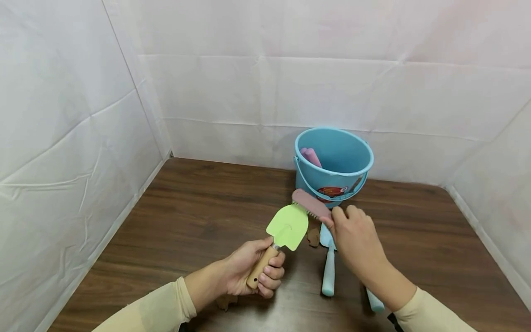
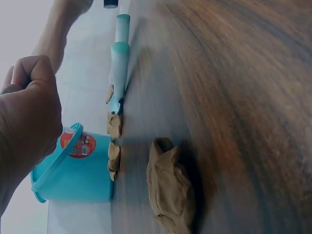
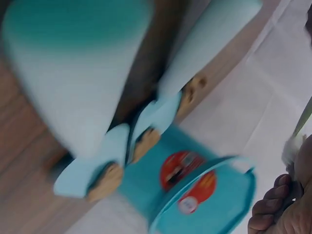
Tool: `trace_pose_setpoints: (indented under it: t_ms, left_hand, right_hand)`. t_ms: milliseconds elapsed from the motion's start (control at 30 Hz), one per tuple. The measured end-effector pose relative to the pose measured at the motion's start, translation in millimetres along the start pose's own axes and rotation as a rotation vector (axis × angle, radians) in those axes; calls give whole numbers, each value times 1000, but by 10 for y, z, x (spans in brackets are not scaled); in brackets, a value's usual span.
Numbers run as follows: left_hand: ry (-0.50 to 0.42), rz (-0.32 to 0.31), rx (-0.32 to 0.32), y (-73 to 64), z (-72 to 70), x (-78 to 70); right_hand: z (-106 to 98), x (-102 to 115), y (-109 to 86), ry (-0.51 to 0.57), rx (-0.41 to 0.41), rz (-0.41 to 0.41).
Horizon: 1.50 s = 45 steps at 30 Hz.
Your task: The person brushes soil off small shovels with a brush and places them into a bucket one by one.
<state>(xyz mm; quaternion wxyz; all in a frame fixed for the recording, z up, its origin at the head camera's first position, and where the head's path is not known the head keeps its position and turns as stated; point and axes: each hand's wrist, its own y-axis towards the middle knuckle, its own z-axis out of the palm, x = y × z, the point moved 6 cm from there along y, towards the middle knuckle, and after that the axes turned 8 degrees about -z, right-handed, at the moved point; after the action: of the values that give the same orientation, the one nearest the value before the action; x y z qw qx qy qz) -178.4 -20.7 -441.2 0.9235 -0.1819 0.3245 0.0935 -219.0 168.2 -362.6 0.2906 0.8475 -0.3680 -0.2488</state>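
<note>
In the head view my left hand (image 1: pixel 261 269) grips the wooden handle of a garden trowel (image 1: pixel 289 226) with a lime-green blade, raised and tilted up. A pink brush (image 1: pixel 309 203) is held in my right hand (image 1: pixel 356 240), its bristles against the far edge of the blade. Curled fingers of the left hand (image 2: pixel 29 112) show in the left wrist view, where the trowel is hidden. Beneath the right hand lies a light blue trowel (image 1: pixel 328 269); the handle of another blue tool (image 1: pixel 374 300) shows partly under the right forearm.
A blue bucket (image 1: pixel 333 171) with pink handles (image 1: pixel 312 157) inside stands at the table's back, near the white cloth wall (image 1: pixel 232 92). Brown clay-like lumps lie about: one lump (image 1: pixel 314 237) near the blue trowel, a larger lump (image 2: pixel 170 190) in the left wrist view.
</note>
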Motion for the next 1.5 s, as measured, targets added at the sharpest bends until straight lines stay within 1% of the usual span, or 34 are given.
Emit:
trace_pose_setpoints:
  t_ms: [100,167,233,333,433,500,533,600,700,800,900,933,1000,1067,1133,1200,1267,1300,1367,1500]
  left_hand:
    - [4,-2,-8,-8,-6,20]
    - [10,-1,-14,-8,-8,21]
    - [9,3,-25,-8,-12,15]
    - [6,14,-35,-7,-20,-5]
    - [3,29,-18,-2,-11,-26]
    - [5,37,1,3,3,-36]
    - [7,41,9,2,11,-40]
    - [12,37,14,-5,15,-37]
    - [18,21,5,-30,7,-20]
    - [34,19,6,-52,-3,-6]
    - [41,26,13,-63,-9,-6]
    - [42,28,12,-63,-15,-8]
    - [34,29,5,-62,-29,-14]
    - [16,29,-5,-62,-45,-21]
    - [12,34,-7,-61,-54,-29]
    - [6,32,7,-60,-50,-30]
    - [5,30,25,-57,-38,-27]
    - [13,34,37,-57,-28,-27]
    - [20,31,53,-62,-16,-17]
    - [39,21,79,-91,-14,11]
  right_hand:
    - [22,-103,-22,0,16,30]
    - [-5,-78,-14,14,22,39]
    - [-59,26,14,36,17,31]
    - [-136,285,68,72,11,-24]
    - [-167,523,88,78,7,-86]
    - [-167,589,86,71,9,-102]
    - [-162,586,83,63,7,-100]
    - [-145,509,70,43,2,-81]
    - [-106,276,49,15,-2,-28]
    - [-57,28,22,-8,12,19]
    - [-30,-101,6,-13,27,47]
    - [-35,-98,8,-8,27,48]
    - [-66,-26,25,13,13,40]
    - [-111,124,47,45,-2,10]
    - [-153,312,67,74,-3,-38]
    - [-170,479,68,80,12,-83]
    - [-169,576,57,78,23,-105]
    - [-164,586,51,80,21,-106]
    - [-149,526,36,74,12,-80]
    - [-91,189,-14,70,-19,12]
